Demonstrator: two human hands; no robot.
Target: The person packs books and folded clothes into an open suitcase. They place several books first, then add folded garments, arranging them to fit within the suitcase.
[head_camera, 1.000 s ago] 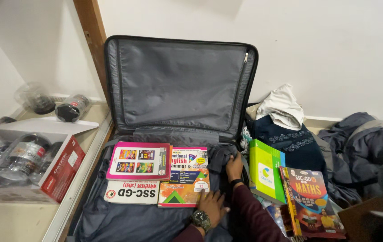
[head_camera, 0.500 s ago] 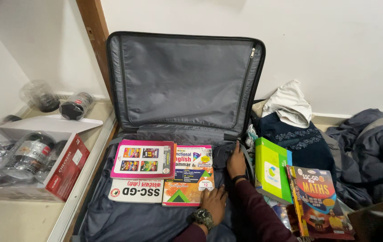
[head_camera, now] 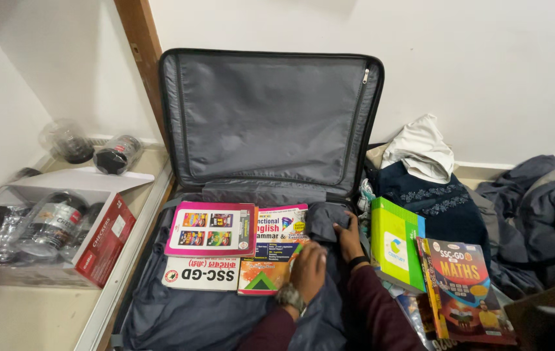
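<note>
An open dark suitcase [head_camera: 271,123] lies on the floor with its lid up against the wall. Several books lie inside: a pink one [head_camera: 209,227], a white one [head_camera: 199,274], a grammar book [head_camera: 282,224] and an orange one [head_camera: 261,276]. My left hand [head_camera: 307,268], with a wristwatch, rests at the orange book's right edge on grey cloth, fingers bent down and partly hidden. My right hand [head_camera: 349,237] grips a bunched dark grey cloth [head_camera: 324,220] at the suitcase's right side.
A green book [head_camera: 396,244] and a maths book [head_camera: 463,289] lean right of the suitcase. Behind them lie piled clothes [head_camera: 424,162] and a grey garment [head_camera: 544,201]. On the left stands an open box of jars [head_camera: 50,234], with two more jars [head_camera: 95,149] by the wall.
My left hand has moved forward, from the suitcase's front up to the orange book's edge. My right hand stays on the grey cloth.
</note>
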